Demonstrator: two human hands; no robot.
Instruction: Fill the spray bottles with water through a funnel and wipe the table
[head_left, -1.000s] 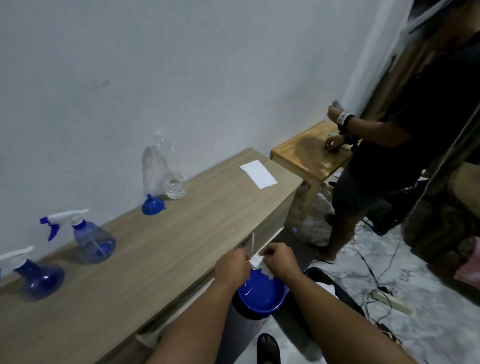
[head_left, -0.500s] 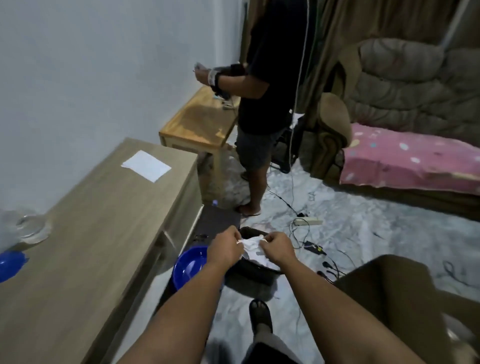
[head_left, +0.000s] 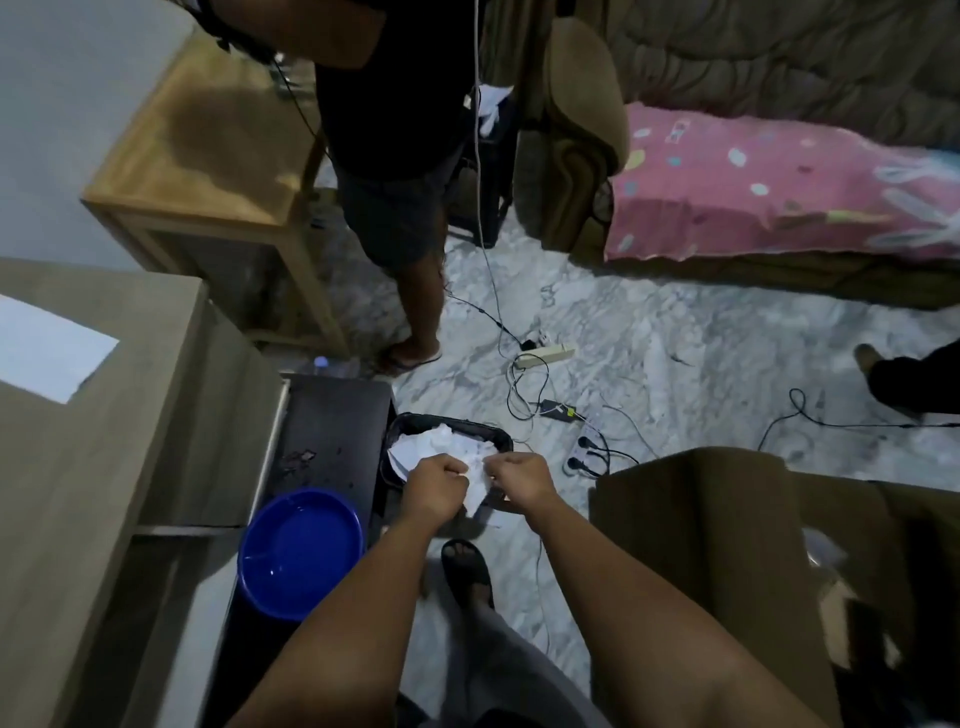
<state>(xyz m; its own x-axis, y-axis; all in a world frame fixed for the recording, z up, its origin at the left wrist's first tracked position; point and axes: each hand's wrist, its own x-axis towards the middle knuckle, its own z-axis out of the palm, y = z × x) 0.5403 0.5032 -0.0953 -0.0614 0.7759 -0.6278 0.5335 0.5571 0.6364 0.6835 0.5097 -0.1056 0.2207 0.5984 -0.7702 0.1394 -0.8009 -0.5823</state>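
Over a black bin (head_left: 410, 422) of crumpled paper, left hand (head_left: 434, 486) and right hand (head_left: 519, 480) grip a tissue (head_left: 477, 491); blue bowl (head_left: 298, 553) holds water.

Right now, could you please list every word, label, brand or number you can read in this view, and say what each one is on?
No text can be read.
White sheet on the table: blank on its visible side.
Pink cover on the sofa: printed shapes only, no clear letters.
Crumpled tissue held by both hands, left and right, over the bin: no print visible.
Blue bowl: unmarked.
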